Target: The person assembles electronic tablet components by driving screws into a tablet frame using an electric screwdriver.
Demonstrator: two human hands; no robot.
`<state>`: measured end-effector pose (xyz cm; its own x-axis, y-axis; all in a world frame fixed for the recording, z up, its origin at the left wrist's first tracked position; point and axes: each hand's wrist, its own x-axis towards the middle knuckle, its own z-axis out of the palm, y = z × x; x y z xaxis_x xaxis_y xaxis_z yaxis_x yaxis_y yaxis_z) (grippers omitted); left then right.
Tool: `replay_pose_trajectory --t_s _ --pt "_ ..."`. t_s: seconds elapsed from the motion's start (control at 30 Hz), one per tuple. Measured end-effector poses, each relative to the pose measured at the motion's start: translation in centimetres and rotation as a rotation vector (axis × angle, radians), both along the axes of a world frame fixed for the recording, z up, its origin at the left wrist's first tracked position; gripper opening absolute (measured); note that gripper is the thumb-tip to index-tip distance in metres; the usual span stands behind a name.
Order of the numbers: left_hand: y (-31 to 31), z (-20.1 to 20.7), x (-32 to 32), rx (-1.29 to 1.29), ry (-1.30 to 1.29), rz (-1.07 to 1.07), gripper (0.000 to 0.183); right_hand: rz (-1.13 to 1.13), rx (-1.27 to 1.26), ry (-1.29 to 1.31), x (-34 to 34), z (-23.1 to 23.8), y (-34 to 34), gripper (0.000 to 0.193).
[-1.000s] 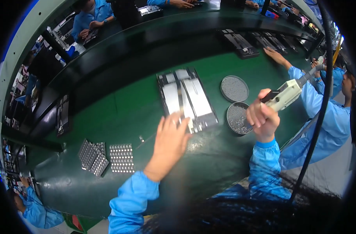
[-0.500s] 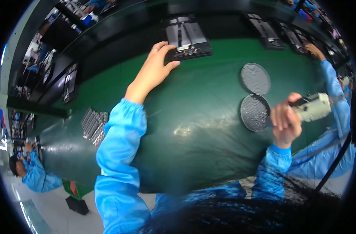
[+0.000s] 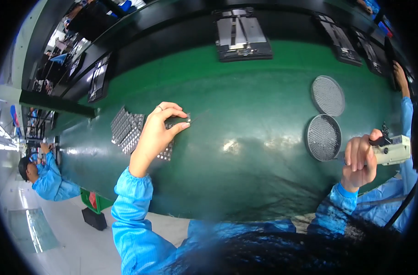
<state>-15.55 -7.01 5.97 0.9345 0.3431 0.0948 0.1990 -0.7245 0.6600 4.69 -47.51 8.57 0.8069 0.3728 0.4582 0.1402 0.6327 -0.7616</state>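
My left hand [image 3: 156, 133] is over the left middle of the green table, thumb and forefinger pinching a small silvery part [image 3: 188, 118] too small to make out fully. Under and beside that hand lie dark trays with rows of small silvery pieces [image 3: 126, 128]. At the right, my right hand [image 3: 360, 158] is wrapped round a beige and black electric screwdriver [image 3: 394, 150]. Close to its left stands a round dish [image 3: 324, 137] with a ridged floor and small bits in it. Another round grey dish [image 3: 328, 95] adjoins it on the far side.
A flat black device [image 3: 243, 39] with metal plates lies at the far edge of the green table [image 3: 245, 183]. More such units [image 3: 339, 39] are at the far right and one [image 3: 99, 78] at the left. A co-worker's hand [image 3: 400, 78] is at the far right; another person [image 3: 48, 174] sits left.
My left hand has left the black device, come nearer and leftward to the trays, and closed on a small part. My right hand still holds the screwdriver beside the dish. The view has shifted.
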Motion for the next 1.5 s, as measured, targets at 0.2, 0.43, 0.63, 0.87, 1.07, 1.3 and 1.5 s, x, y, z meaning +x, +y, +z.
replay_pose_trajectory --t_s 0.2,0.43,0.63,0.87,1.07,1.3,1.5 --pt "-4.9 2.4 8.1 0.125 -0.069 -0.147 0.013 0.090 0.073 0.032 0.0 -0.2 1.3 0.030" --pt "-17.2 -2.4 32.4 -0.002 -0.282 -0.309 0.048 -0.049 0.086 0.037 0.0 -1.0 1.2 0.030" --pt "-23.1 -4.9 43.4 0.270 -0.304 -0.094 0.064 -0.126 0.038 0.026 2.4 -1.3 -0.6 0.028" --pt "-22.8 -5.4 45.2 0.103 -0.533 -0.140 0.046 -0.206 -0.065 0.131 3.0 -2.0 -1.4 0.031" --pt "-22.0 -3.2 46.5 -1.260 -0.278 -0.115 0.033 -0.250 -0.174 0.111 3.1 -3.0 -1.5 0.031" --pt "-18.6 -0.3 32.4 -1.260 -0.280 -0.211 0.033 -0.418 -0.242 0.047 4.0 -4.6 -2.7 0.031" --pt "-18.7 3.2 14.3 -1.085 -0.108 0.190 0.057 -0.338 -0.200 0.030 4.1 -4.8 -3.5 0.032"
